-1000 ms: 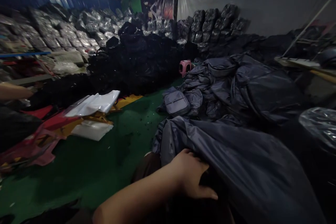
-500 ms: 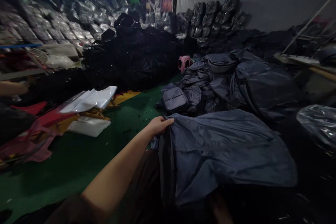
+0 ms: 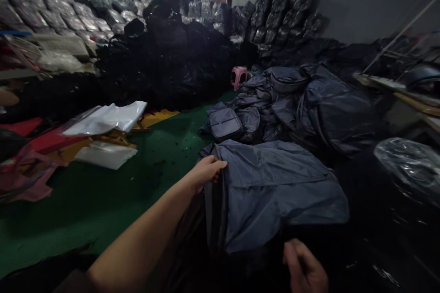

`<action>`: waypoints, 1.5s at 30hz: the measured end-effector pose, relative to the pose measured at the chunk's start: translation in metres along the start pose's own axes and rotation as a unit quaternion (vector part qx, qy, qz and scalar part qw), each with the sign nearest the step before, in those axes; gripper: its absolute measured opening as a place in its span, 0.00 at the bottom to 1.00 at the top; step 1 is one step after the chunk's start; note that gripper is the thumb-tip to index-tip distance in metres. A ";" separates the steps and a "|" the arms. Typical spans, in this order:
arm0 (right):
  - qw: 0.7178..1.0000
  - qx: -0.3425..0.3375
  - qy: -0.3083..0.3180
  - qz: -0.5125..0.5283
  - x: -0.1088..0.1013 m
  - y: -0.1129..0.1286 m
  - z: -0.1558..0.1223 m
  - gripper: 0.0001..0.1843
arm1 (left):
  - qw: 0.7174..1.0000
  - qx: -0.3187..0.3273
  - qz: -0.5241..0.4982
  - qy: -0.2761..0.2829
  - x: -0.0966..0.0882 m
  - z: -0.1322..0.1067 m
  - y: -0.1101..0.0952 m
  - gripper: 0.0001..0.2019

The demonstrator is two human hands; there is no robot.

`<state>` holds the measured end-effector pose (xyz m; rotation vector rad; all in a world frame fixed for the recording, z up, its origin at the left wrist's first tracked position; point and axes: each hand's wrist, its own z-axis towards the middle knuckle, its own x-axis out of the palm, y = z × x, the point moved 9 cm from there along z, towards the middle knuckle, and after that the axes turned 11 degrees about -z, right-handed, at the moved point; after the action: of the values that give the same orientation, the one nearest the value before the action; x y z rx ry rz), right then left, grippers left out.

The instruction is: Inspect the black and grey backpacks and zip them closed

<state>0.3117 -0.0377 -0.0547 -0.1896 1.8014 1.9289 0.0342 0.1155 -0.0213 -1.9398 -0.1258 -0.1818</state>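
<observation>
**Left hand clamped on the edge of a slate-blue nylon backpack**

In the head view, the fingers curl around the backpack's dark side seam while the bag lies flat on a black heap in front of the person. The right hand sits just below its lower edge, fingers apart, not touching it. Beyond lie a pile of similar backpacks, a pink plastic stool behind them, and green floor to the left.

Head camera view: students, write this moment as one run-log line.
left hand: grips edge of navy nylon bag | right hand: free, below bag | beside: navy bag pile
</observation>
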 end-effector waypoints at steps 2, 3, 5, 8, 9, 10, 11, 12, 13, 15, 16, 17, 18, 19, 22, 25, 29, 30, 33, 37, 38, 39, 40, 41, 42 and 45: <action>0.994 -0.102 0.032 0.020 0.002 0.041 0.007 0.16 | 1.000 -0.007 0.003 0.007 0.005 -0.014 0.007 0.15; 0.987 -0.151 0.058 0.021 0.007 0.063 0.009 0.14 | 1.000 -0.008 0.000 0.009 0.007 -0.020 0.011 0.14; 0.968 -0.228 0.107 -0.005 0.023 0.105 0.013 0.11 | 1.000 -0.004 -0.020 0.012 0.012 -0.029 0.016 0.14; 0.962 -0.238 0.120 -0.058 0.050 0.146 0.029 0.04 | 0.997 -0.001 -0.074 0.017 0.015 -0.036 0.024 0.14; 0.968 -0.216 0.115 -0.063 0.059 0.152 0.037 0.03 | 0.995 -0.001 -0.093 0.022 0.015 -0.037 0.027 0.13; 0.973 -0.191 0.117 -0.062 0.069 0.154 0.045 0.05 | 0.993 -0.001 -0.111 0.028 0.015 -0.038 0.030 0.13; 0.976 -0.169 0.128 -0.057 0.081 0.153 0.052 0.07 | 0.991 -0.001 -0.127 0.034 0.014 -0.038 0.032 0.14; 0.977 -0.153 0.142 -0.050 0.092 0.151 0.058 0.08 | 0.989 -0.002 -0.144 0.041 0.012 -0.037 0.034 0.14; 0.977 -0.142 0.157 -0.039 0.102 0.147 0.063 0.09 | 0.986 -0.002 -0.159 0.046 0.009 -0.036 0.036 0.15; 0.975 -0.123 0.184 -0.015 0.116 0.136 0.068 0.10 | 0.982 -0.004 -0.184 0.048 0.004 -0.034 0.040 0.17; 0.975 -0.114 0.190 -0.005 0.120 0.130 0.070 0.10 | 0.980 -0.005 -0.192 0.046 0.002 -0.033 0.042 0.17; 0.976 -0.107 0.192 0.004 0.122 0.125 0.071 0.11 | 0.979 -0.006 -0.198 0.043 0.000 -0.033 0.043 0.17; 0.976 -0.102 0.190 0.009 0.122 0.121 0.071 0.10 | 0.978 -0.007 -0.203 0.039 -0.001 -0.034 0.044 0.17; 0.977 -0.102 0.186 0.012 0.121 0.118 0.070 0.10 | 0.978 -0.008 -0.206 0.035 -0.001 -0.035 0.045 0.16; 0.979 -0.109 0.171 0.015 0.116 0.112 0.067 0.09 | 0.981 -0.009 -0.190 0.042 0.003 -0.049 0.048 0.15; 0.978 -0.096 0.184 0.007 0.115 0.104 0.067 0.10 | 0.985 -0.021 -0.145 0.089 0.014 -0.073 0.053 0.15; 0.970 -0.092 0.222 -0.024 0.112 0.100 0.068 0.12 | 0.994 0.022 -0.030 0.108 0.019 -0.104 0.052 0.17; 0.967 -0.099 0.234 -0.034 0.110 0.103 0.068 0.12 | 0.995 0.047 0.011 0.092 0.018 -0.110 0.050 0.18; 0.950 -0.138 0.269 -0.078 0.105 0.120 0.065 0.12 | 0.987 0.110 0.117 0.025 0.015 -0.121 0.042 0.18; 0.928 -0.193 0.285 -0.145 0.095 0.143 0.059 0.12 | 0.970 0.154 0.185 -0.041 0.012 -0.127 0.034 0.12; 0.922 -0.203 0.286 -0.163 0.093 0.148 0.058 0.13 | 0.969 0.159 0.183 -0.041 0.012 -0.127 0.032 0.10; 0.916 -0.212 0.288 -0.182 0.091 0.151 0.057 0.14 | 0.971 0.159 0.173 -0.032 0.012 -0.127 0.031 0.09; 0.909 -0.220 0.292 -0.202 0.090 0.155 0.055 0.15 | 0.975 0.155 0.159 -0.018 0.012 -0.127 0.031 0.08; 0.900 -0.228 0.298 -0.221 0.089 0.158 0.054 0.16 | 0.978 0.148 0.146 -0.001 0.012 -0.126 0.030 0.09; 0.892 -0.235 0.304 -0.239 0.088 0.162 0.052 0.16 | 0.981 0.139 0.136 0.013 0.011 -0.126 0.031 0.09; 0.866 -0.257 0.320 -0.286 0.088 0.174 0.046 0.16 | 0.983 0.118 0.135 0.021 0.002 -0.125 0.033 0.10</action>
<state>0.1687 0.0275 0.0703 -1.5154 1.2641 1.9406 0.0335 -0.0130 -0.0058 -1.6947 0.1398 -0.0253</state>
